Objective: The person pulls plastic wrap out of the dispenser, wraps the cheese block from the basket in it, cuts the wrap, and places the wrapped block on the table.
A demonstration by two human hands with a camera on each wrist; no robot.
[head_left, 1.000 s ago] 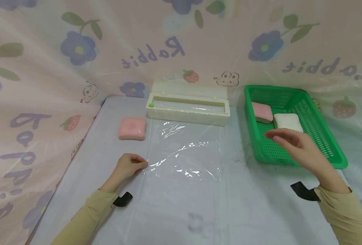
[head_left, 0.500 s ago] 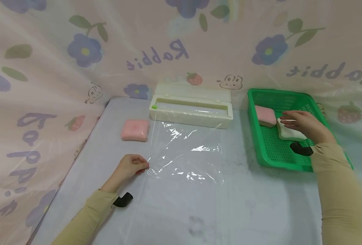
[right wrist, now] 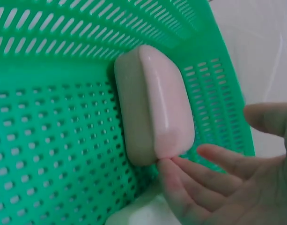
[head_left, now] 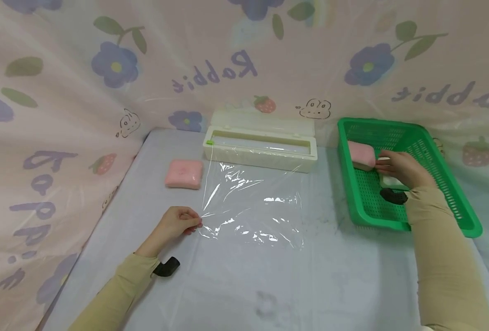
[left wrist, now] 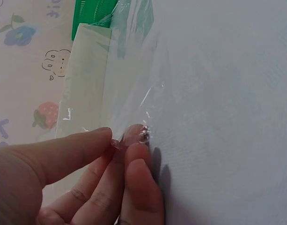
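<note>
My left hand (head_left: 173, 226) pinches the near left corner of a clear sheet of cling film (head_left: 250, 211). In the left wrist view, thumb and fingers (left wrist: 142, 180) meet at the film's gathered edge. The film runs back to a white cling film dispenser (head_left: 261, 157). My right hand (head_left: 405, 168) is inside the green basket (head_left: 368, 224), over a white soap bar (head_left: 393, 183), which it partly hides. In the right wrist view its fingers are extended, fingertips right at the end of a pink soap bar (right wrist: 169, 101), with the thumb held apart.
Another pink soap bar (head_left: 184, 174) lies on the table left of the film. The dispenser's lid (head_left: 265, 123) stands raised at the back, against a printed curtain (head_left: 211, 41). The basket's high wall (head_left: 345, 193) surrounds my right hand.
My right hand has moved from above the basket's near part down and forward into it, reaching the pink soap bar. The left hand keeps its pinch; the film shows tighter creases near it.
</note>
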